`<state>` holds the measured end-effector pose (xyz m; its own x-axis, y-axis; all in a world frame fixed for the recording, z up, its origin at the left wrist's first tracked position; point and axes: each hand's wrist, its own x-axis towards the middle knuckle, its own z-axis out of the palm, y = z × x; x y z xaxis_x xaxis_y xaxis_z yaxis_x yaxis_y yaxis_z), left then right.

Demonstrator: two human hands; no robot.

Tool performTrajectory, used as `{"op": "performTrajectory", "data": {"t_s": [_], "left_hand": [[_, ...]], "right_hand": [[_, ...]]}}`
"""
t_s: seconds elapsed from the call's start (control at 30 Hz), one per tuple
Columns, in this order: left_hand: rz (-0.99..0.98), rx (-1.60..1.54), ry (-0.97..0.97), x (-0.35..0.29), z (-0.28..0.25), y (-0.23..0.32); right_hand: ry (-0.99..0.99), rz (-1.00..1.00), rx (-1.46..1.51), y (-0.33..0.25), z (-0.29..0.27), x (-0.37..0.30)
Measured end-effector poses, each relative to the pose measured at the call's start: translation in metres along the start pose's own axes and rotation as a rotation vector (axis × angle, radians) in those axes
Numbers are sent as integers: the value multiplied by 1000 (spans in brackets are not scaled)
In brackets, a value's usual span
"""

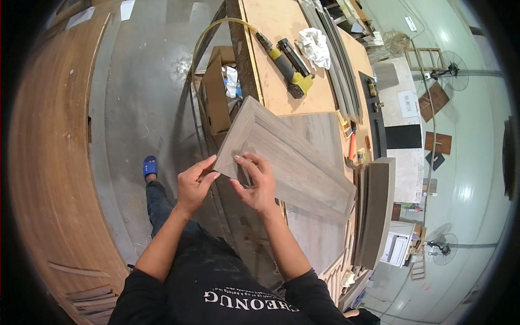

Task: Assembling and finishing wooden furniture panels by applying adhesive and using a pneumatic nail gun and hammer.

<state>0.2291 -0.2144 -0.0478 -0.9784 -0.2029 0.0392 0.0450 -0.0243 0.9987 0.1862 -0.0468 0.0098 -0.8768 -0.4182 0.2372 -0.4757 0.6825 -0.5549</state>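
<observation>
A grey-brown framed wood panel [292,162], like a cabinet door, lies slanted over the workbench, its near left corner jutting past the bench edge. My left hand [194,184] pinches that corner between thumb and fingers. On the panel's face by the same corner, the fingertips of my right hand [257,181] touch or hover just over the frame; I cannot tell which. The right thumb stands apart from the fingers, and nothing shows between them. Beyond the panel, a yellow and black air nail gun [290,70] rests on the bench, joined to a yellowish hose [216,23].
Beside the nail gun are a crumpled white cloth [314,47] and long grey strips [338,65]. An open cardboard box [215,95] stands under the bench edge. Stacked boards [379,211] are at the right. A large brown wood sheet [54,146] fills the left side.
</observation>
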Motion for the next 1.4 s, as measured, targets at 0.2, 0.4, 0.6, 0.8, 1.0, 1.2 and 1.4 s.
{"op": "performTrajectory", "data": {"t_s": [0.2,0.4,0.6,0.8,1.0,1.2,1.4], "left_hand": [[34,-14,126,-8,10,-5],[119,36,169,-9,16,-4],[176,98,185,-10,16,-2],[105,-69,193,-11,13,-15],[153,-69,176,-5,6,-17],[103,3,104,0,-1,-2],[366,364,-84,92,-19,64]], "right_hand": [[24,38,-36,-3,6,-1],[36,-29,-53,0,5,1],[-38,-50,-65,4,5,0],[-81,27,-50,-2,7,3],[-46,-15,-75,2,13,6],[-2,-9,-85,0,9,10],[-20,36,-57,6,-2,8]]}}
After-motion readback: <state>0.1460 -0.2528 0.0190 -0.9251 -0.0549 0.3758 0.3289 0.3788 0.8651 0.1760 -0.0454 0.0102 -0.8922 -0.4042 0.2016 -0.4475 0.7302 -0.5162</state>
